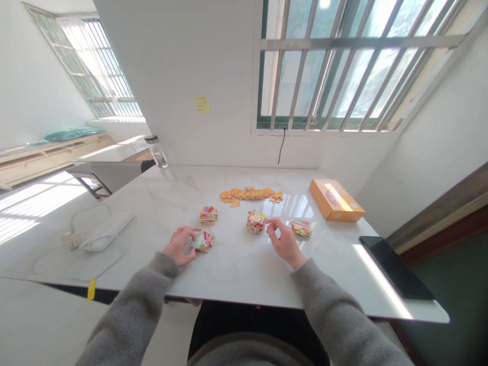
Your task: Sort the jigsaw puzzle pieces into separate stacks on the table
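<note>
"Checking my head camera from here. What's my left hand (180, 246) on?"

"Its fingers (189, 233) curl over a small stack of colourful cardboard jigsaw pieces (202, 242), touching it. I can't tell if they're gripping."

"And my right hand (285, 244)?"

"Half open, holding nothing. Its fingers (271, 223) sit just beside a taller, jumbled stack of multicoloured pieces (255, 222)."

"Where are the other pieces?"

"A neat multicoloured stack (208, 215) is just beyond your left hand, and a flatter pastel stack (301, 227) is past your right. A long, loose strip of orange pieces (251, 194) lies farther off, all on the white marble desk (236, 269)."

"Anything near them?"

"A flat orange cardboard box (336, 200) lies right of the strip."
</note>
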Available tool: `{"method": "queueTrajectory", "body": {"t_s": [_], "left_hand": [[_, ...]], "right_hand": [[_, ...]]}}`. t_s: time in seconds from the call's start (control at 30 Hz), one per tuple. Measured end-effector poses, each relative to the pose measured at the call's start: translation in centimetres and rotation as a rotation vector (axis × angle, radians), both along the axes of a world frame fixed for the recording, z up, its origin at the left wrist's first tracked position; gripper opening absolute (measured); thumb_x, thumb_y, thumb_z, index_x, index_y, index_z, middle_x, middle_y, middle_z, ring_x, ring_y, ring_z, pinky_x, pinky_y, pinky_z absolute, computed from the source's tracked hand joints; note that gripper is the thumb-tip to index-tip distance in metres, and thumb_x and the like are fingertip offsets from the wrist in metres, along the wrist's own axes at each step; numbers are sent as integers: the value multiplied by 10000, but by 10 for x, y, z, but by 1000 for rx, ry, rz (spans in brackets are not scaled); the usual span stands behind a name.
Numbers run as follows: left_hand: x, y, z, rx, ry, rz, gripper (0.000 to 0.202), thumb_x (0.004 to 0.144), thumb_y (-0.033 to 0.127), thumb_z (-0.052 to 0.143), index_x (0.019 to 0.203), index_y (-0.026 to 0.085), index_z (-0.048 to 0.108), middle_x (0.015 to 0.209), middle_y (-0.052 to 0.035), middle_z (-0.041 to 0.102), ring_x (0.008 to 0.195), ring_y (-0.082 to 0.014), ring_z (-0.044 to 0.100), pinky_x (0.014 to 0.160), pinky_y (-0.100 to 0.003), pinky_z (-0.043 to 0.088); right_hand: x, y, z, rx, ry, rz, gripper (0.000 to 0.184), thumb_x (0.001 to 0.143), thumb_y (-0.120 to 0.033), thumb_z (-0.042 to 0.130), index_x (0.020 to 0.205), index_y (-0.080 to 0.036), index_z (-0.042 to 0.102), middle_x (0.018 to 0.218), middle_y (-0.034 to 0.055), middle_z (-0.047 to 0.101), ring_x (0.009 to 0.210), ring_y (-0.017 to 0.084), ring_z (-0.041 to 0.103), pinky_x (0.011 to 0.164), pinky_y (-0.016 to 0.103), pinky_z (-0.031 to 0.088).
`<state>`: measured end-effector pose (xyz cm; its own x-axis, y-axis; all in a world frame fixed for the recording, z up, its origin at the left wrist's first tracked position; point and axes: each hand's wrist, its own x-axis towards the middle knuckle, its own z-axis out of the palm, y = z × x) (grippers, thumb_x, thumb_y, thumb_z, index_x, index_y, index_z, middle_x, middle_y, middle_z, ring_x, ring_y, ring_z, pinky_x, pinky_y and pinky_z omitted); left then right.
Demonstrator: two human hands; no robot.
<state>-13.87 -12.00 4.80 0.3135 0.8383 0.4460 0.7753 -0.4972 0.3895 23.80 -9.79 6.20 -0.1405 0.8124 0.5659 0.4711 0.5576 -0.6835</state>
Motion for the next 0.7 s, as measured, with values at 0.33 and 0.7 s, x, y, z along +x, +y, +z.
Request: {"method": "queueTrajectory", "body": {"t_s": [0.33,0.7], "left_hand": [[116,21,25,237,5,-159,235,781,144,570,1002,218,596,1090,-74,669,1065,-267,564,967,-441,459],[184,66,8,138,53,-6,261,815,280,646,1062,199,638,1119,-110,609,1098,-308,527,919,-459,458]], "right_hand": [[1,25,-14,108,-105,-80,209,928,-237,524,1109,-216,628,1148,114,593,1134,273,528,1016,472,448],[-5,36,-22,74,-113,-83,133,902,-266,607,1027,-221,620,1110,103,571,1092,271,514,999,476,451]]}}
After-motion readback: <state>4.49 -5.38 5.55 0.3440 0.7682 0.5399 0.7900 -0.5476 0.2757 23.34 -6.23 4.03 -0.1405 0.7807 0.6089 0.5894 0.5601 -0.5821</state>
